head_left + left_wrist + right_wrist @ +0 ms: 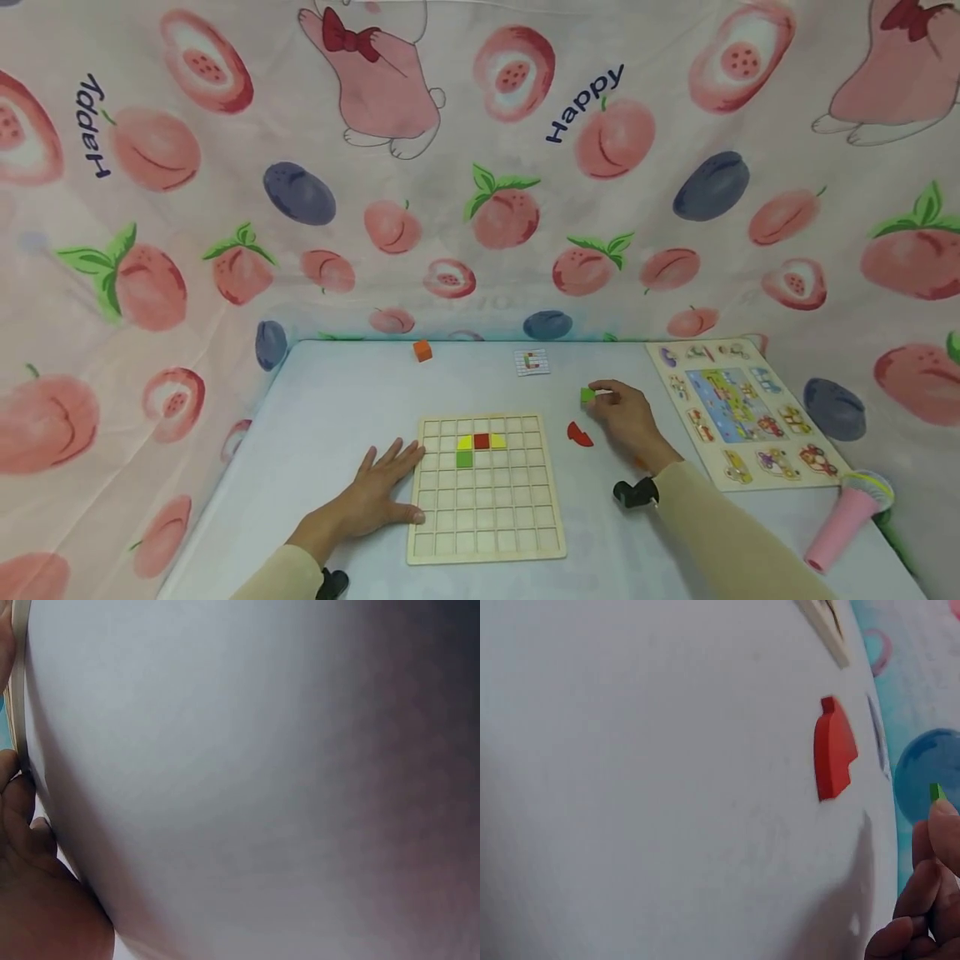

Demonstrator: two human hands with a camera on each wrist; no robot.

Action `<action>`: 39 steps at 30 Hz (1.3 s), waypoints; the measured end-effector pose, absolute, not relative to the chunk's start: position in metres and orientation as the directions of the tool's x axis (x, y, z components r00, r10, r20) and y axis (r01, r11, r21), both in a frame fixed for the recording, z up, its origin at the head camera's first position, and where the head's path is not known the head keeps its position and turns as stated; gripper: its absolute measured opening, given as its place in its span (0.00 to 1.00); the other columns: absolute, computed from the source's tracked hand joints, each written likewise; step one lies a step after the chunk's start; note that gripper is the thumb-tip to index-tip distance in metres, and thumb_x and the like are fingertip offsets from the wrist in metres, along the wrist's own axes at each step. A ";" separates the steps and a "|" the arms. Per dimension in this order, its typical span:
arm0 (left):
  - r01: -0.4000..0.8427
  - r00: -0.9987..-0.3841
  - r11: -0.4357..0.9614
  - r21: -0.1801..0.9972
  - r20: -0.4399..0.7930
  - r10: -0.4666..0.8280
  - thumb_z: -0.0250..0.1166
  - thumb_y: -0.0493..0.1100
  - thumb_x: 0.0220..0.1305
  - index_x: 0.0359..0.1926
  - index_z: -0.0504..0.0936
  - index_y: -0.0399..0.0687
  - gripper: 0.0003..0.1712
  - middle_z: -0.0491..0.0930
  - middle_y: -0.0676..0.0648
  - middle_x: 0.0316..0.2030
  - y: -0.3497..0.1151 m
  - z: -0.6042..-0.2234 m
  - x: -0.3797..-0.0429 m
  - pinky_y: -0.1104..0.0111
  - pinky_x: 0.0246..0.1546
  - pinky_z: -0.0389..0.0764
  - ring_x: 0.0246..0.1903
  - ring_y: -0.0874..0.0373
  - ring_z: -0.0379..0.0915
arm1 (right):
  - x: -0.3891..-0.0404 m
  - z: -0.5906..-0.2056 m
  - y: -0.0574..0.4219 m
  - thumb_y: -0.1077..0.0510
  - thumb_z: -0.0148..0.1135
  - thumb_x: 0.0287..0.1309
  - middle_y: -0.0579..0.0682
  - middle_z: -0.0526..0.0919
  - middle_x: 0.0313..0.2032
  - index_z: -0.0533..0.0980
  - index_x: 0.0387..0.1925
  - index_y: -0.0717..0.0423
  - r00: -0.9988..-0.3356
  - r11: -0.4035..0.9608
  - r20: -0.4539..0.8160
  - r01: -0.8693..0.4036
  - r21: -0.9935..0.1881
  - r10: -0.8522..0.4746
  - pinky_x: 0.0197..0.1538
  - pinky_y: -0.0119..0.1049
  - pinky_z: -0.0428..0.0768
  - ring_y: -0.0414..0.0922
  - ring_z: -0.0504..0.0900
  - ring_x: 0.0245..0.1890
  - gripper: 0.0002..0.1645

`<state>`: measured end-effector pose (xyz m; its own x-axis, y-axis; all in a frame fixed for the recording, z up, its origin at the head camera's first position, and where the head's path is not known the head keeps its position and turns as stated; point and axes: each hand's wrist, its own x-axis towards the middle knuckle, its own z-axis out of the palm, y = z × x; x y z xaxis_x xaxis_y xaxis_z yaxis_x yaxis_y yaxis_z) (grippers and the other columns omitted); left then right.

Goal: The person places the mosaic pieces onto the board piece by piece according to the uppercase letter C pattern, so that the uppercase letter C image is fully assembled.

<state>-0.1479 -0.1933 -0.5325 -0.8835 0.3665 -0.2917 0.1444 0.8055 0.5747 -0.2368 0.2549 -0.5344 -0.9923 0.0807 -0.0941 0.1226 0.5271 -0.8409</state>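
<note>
A wooden grid board [487, 500] lies on the table with two yellow pieces, a red square [482, 441] and a green square [465, 459] in its upper cells. My left hand [371, 492] rests beside its left edge, fingers spread, fingertips and thumb at the rim. To the right of the board my right hand [626, 417] pinches a green block [587, 397] between thumb and fingers. The same green block [936, 792] peeks out above the thumb in the right wrist view. Below that hand lies a red, curved piece [579, 434] on the table.
A small card with a coloured pattern [532, 362] lies behind the board, and an orange cube [422, 351] sits at the back edge. On the right are a picture puzzle board [693, 417] and a pink toy microphone [840, 521]. An orange bit shows under the right wrist.
</note>
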 end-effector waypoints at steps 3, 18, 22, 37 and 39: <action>0.147 -0.884 0.809 0.569 -0.292 0.366 0.78 0.69 0.50 0.83 0.59 0.56 0.65 0.52 0.53 0.84 -0.193 -0.531 -0.147 0.45 0.84 0.24 0.86 0.49 0.33 | -0.233 -0.532 0.251 0.57 0.63 0.73 0.57 0.87 0.50 0.79 0.64 0.50 -0.988 0.489 -0.111 0.150 -0.860 0.107 0.53 0.36 0.79 0.51 0.81 0.51 0.21; 0.147 -0.884 0.802 0.578 -0.287 0.369 0.78 0.69 0.50 0.83 0.59 0.55 0.65 0.53 0.52 0.84 -0.189 -0.539 -0.144 0.45 0.84 0.24 0.86 0.49 0.33 | -0.210 -0.520 0.214 0.57 0.69 0.69 0.59 0.88 0.53 0.82 0.62 0.48 -0.973 0.335 -0.151 0.202 -0.920 0.172 0.42 0.26 0.83 0.49 0.85 0.50 0.21; 0.147 -0.882 0.800 0.582 -0.289 0.373 0.78 0.69 0.50 0.83 0.59 0.55 0.65 0.53 0.51 0.84 -0.189 -0.539 -0.142 0.46 0.84 0.24 0.85 0.48 0.33 | -0.205 -0.522 0.205 0.59 0.71 0.68 0.59 0.88 0.53 0.83 0.61 0.51 -0.981 0.306 -0.133 0.172 -0.936 0.144 0.45 0.27 0.85 0.44 0.86 0.47 0.21; 0.157 -0.885 0.799 0.580 -0.277 0.375 0.78 0.67 0.52 0.83 0.59 0.55 0.63 0.53 0.52 0.84 -0.192 -0.530 -0.145 0.46 0.84 0.23 0.85 0.49 0.33 | -0.181 -0.516 0.150 0.63 0.72 0.65 0.54 0.90 0.43 0.86 0.55 0.51 -0.990 0.287 -0.113 0.134 -0.949 0.088 0.41 0.28 0.82 0.43 0.86 0.41 0.18; 0.162 -0.886 0.800 0.578 -0.272 0.376 0.78 0.67 0.52 0.83 0.59 0.55 0.63 0.52 0.52 0.84 -0.193 -0.529 -0.147 0.46 0.84 0.23 0.86 0.49 0.32 | -0.176 -0.517 0.140 0.64 0.72 0.64 0.53 0.90 0.42 0.86 0.55 0.51 -0.991 0.271 -0.118 0.131 -0.954 0.062 0.41 0.30 0.81 0.43 0.86 0.40 0.18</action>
